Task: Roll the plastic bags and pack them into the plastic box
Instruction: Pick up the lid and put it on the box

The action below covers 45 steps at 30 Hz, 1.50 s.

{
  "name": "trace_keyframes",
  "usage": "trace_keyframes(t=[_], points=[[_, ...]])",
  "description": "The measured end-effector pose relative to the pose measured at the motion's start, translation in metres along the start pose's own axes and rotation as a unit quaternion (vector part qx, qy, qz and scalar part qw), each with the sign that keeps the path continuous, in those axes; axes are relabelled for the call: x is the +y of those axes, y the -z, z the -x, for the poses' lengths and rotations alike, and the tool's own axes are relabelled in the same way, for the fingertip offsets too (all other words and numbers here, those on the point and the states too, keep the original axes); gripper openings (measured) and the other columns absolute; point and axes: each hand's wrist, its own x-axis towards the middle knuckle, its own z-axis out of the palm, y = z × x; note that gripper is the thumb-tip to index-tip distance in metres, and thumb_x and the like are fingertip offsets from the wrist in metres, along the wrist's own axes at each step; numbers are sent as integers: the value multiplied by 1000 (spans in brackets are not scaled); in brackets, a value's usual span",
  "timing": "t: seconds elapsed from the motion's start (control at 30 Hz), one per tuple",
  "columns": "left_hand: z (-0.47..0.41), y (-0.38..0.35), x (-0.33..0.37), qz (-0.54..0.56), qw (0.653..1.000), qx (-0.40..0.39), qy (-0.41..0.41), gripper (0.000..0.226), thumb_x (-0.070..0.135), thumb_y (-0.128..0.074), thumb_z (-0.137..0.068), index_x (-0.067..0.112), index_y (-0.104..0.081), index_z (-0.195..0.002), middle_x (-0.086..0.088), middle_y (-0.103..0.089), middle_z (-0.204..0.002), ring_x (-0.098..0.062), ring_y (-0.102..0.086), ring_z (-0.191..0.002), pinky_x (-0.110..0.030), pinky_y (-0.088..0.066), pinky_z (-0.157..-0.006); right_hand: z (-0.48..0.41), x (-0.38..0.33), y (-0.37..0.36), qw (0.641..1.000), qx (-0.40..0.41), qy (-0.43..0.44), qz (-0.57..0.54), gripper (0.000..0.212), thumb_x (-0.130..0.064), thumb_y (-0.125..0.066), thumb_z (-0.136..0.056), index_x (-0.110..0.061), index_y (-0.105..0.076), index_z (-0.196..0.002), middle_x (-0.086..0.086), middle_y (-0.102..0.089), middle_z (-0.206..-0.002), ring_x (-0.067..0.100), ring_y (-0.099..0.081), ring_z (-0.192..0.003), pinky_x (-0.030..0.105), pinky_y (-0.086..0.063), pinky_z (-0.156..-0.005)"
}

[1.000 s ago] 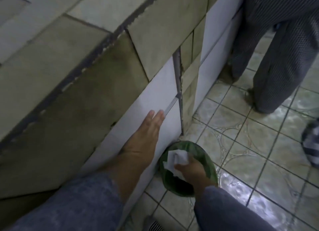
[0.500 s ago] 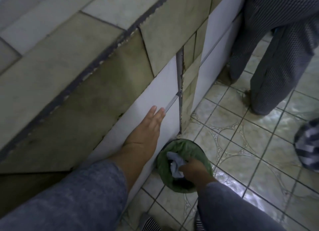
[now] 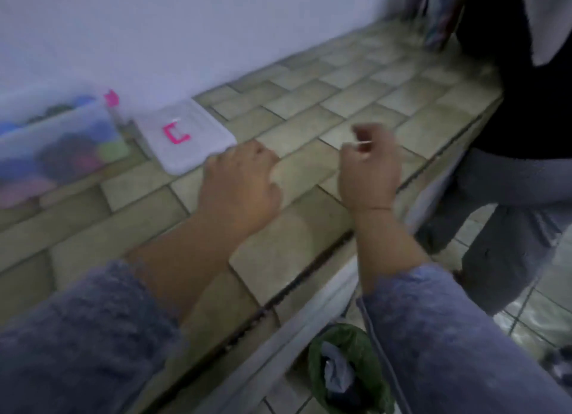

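Observation:
The clear plastic box (image 3: pixel 52 144) stands at the far left of the tiled counter, with several coloured rolled bags inside it. Its white lid (image 3: pixel 198 147) with a pink clip lies flat beside it. My left hand (image 3: pixel 241 181) rests on the counter right at the lid's near corner, fingers curled under and holding nothing. Above the counter's front part, my right hand (image 3: pixel 368 169) has its fingers pinched together. A thin pale streak shows at its fingertips, too blurred to identify.
A green bin (image 3: pixel 318 367) stands on the floor below the counter edge with a crumpled pale bag (image 3: pixel 335 370) inside. Another person (image 3: pixel 520 172) in dark clothes stands close at the right. A white wall backs the counter (image 3: pixel 325 116).
The view has swung up from the floor to the counter top. My right hand left the green bin, where the pale bag stays, and rose. My left hand moved from the cabinet front onto the counter.

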Motion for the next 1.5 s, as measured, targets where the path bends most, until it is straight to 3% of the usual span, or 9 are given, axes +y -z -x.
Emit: trace_keyframes(t=[0.13,0.23,0.5,0.8,1.0,1.13,1.27,1.4,1.5], points=[[73,1,-105,-6,977,-95,190,38,37,-54,-79,21,-60,-113,-8,-56,-120,-32,-54,-108,-41,-43,-87,74,-51,-87,928,-326,94,156,34,-23,-58,-77,-21,-62,-111,8,-59,-110,29,-57,-102,39,-47,-87],[127,-10,-140,13,963,-121,239,43,44,-50,-86,22,-57,-123,-7,-50,-133,-28,-47,-120,-40,-39,-96,113,-46,-111,855,-405,154,286,31,-34,-51,-82,-26,-60,-111,4,-55,-111,29,-53,-105,40,-42,-89],[153,-23,-150,39,961,-73,262,45,51,-36,-90,34,-47,-129,4,-40,-144,-16,-33,-133,-38,-23,-105,122,-37,-120,826,-371,230,358,26,-41,-48,-80,-27,-58,-99,0,-54,-105,27,-48,-100,38,-38,-83],[143,-28,-156,39,951,-105,287,58,58,-29,-81,35,-45,-131,5,-37,-146,-16,-31,-134,-41,-21,-106,93,-43,-145,845,-399,172,313,25,-40,-50,-73,-31,-60,-94,-6,-56,-94,21,-56,-93,36,-41,-82],[69,-46,-185,99,942,-161,276,73,57,-38,-82,33,-19,-148,5,-3,-160,-18,-5,-145,-47,-7,-114,31,-48,-205,893,-345,41,285,55,-44,-55,-76,-24,-49,-128,8,-50,-124,30,-51,-111,42,-42,-93],[19,-63,-199,116,934,-218,258,82,63,-42,-81,39,-1,-149,3,5,-160,-23,6,-146,-53,-2,-114,6,-42,-241,870,-357,-66,333,88,-65,-52,-74,-12,-30,-141,12,-29,-147,33,-28,-134,53,-25,-107],[14,-82,-203,87,936,-229,253,88,74,-28,-73,42,10,-146,4,8,-160,-23,11,-146,-55,7,-111,8,-40,-258,853,-349,-94,376,98,-67,-55,-66,-7,-30,-140,12,-33,-143,31,-28,-132,53,-22,-106],[23,-87,-205,74,947,-199,241,88,77,-16,-74,37,10,-148,6,9,-160,-20,13,-146,-52,10,-112,0,-56,-257,951,-256,-146,88,52,-29,-73,-72,-10,-47,-112,15,-57,-113,33,-57,-98,43,-47,-84],[29,-83,-204,70,950,-193,234,87,79,-10,-76,35,7,-149,9,14,-158,-16,17,-144,-49,12,-112,-27,-98,-253,982,-140,-95,-86,32,-9,-66,-76,-13,-54,-106,7,-58,-100,22,-55,-84,29,-43,-65]])
